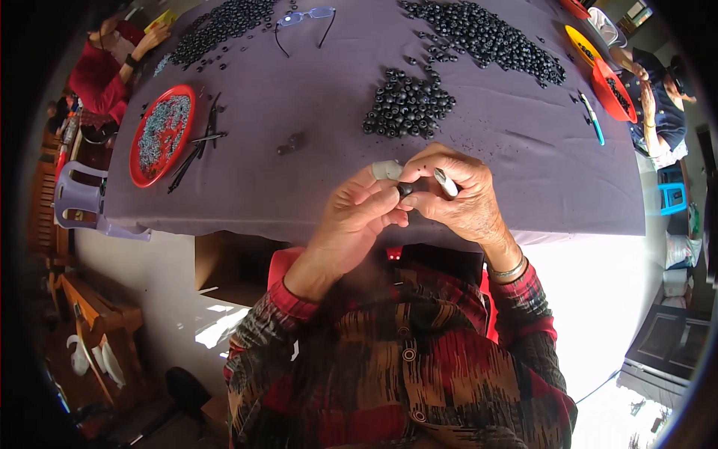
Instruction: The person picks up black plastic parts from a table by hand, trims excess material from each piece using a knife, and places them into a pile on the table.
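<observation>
Close to the table's near edge, my left hand pinches a small round black bead between thumb and fingertips. A pale wrap covers one of its fingertips. My right hand, with a bangle at the wrist, closes around a slim white-handled tool. Its thumb and fingertips meet the bead from the right. The tool's working end is hidden by the fingers. Just beyond both hands lies a heap of similar black beads, several showing holes. Two dark, blurred pieces rest left of that heap.
The purple-grey tablecloth bears larger bead piles at far left and far right. A red plate of greyish bits, dark slender tools, glasses, a blue-white tool and a red bowl surround them. People sit on both sides.
</observation>
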`<action>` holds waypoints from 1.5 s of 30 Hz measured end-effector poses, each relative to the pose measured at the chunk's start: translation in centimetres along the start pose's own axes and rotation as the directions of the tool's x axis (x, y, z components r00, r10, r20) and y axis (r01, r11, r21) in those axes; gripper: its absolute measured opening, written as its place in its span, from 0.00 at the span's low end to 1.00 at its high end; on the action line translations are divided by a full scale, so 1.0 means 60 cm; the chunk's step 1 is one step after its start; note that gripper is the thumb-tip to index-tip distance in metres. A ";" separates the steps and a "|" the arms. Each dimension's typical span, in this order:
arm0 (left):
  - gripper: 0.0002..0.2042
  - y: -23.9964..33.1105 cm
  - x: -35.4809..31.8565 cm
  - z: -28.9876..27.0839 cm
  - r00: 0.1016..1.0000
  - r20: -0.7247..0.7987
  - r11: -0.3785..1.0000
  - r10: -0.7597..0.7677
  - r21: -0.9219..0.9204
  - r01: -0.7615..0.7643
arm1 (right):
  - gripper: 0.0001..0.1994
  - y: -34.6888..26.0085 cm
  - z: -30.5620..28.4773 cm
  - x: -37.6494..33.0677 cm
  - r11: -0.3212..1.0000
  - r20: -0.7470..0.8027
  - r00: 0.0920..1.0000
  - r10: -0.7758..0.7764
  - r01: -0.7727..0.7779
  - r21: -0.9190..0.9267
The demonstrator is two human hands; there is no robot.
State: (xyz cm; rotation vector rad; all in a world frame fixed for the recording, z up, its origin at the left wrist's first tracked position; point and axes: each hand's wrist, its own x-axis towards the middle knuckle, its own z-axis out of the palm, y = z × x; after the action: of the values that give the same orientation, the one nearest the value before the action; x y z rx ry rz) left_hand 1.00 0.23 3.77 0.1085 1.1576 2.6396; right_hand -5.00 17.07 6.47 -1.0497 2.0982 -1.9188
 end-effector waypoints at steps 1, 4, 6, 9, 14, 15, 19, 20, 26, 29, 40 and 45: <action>0.10 -0.003 0.000 0.001 1.000 0.001 1.000 0.023 0.013 -0.023 | 0.13 0.007 0.002 -0.001 0.994 -0.017 0.995 -0.095 0.094 -0.053; 0.10 -0.016 -0.001 -0.006 0.999 0.005 0.999 0.036 -0.017 -0.036 | 0.14 0.010 0.005 -0.007 0.983 -0.027 0.987 -0.157 0.154 -0.103; 0.09 -0.023 -0.002 -0.010 1.000 0.009 0.998 0.028 -0.064 -0.027 | 0.15 0.011 0.006 -0.009 0.987 -0.022 0.992 -0.124 0.121 -0.102; 0.06 -0.027 -0.003 -0.010 1.000 0.016 0.986 0.020 -0.167 -0.018 | 0.14 0.012 0.006 -0.010 0.981 0.007 0.988 -0.155 0.155 -0.120; 0.05 -0.022 -0.006 -0.013 1.000 0.006 0.983 -0.021 -0.183 0.022 | 0.07 0.018 0.013 -0.016 0.962 0.013 0.995 0.100 -0.100 0.253; 0.05 -0.023 -0.005 -0.016 1.000 0.005 0.983 -0.022 -0.184 0.023 | 0.07 0.017 0.013 -0.016 0.962 0.014 0.995 0.102 -0.102 0.253; 0.05 -0.028 -0.002 -0.033 0.997 0.051 0.982 -0.057 -0.178 0.065 | 0.04 0.015 0.008 -0.012 0.936 0.071 0.984 0.163 -0.177 0.305; 0.06 -0.027 -0.002 -0.036 0.995 0.073 0.979 -0.063 -0.188 0.076 | 0.04 0.016 0.008 -0.011 0.943 0.087 0.985 0.152 -0.170 0.285; 0.05 -0.028 -0.001 -0.038 0.993 0.083 0.964 -0.078 -0.249 0.097 | 0.02 0.014 0.006 -0.008 0.949 -0.007 0.963 0.269 -0.264 0.171; 0.04 -0.025 0.001 -0.037 0.999 0.025 0.978 -0.045 -0.200 0.049 | 0.07 0.002 -0.004 -0.016 0.968 -0.025 0.969 0.248 -0.247 0.036; 0.06 -0.027 0.004 -0.049 0.998 0.008 0.975 0.062 -0.215 -0.059 | 0.12 0.013 0.016 -0.045 0.975 0.040 0.999 -0.016 0.025 -0.222; 0.06 -0.028 0.004 -0.051 0.997 0.016 0.976 0.082 -0.204 -0.077 | 0.12 0.008 0.017 -0.041 0.955 0.056 0.997 -0.054 0.067 -0.288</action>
State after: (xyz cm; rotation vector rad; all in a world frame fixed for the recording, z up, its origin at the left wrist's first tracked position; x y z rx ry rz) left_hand 0.58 -0.78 0.47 0.1505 0.8866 2.8003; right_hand -2.78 17.55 4.95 -1.2119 2.3988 -1.6230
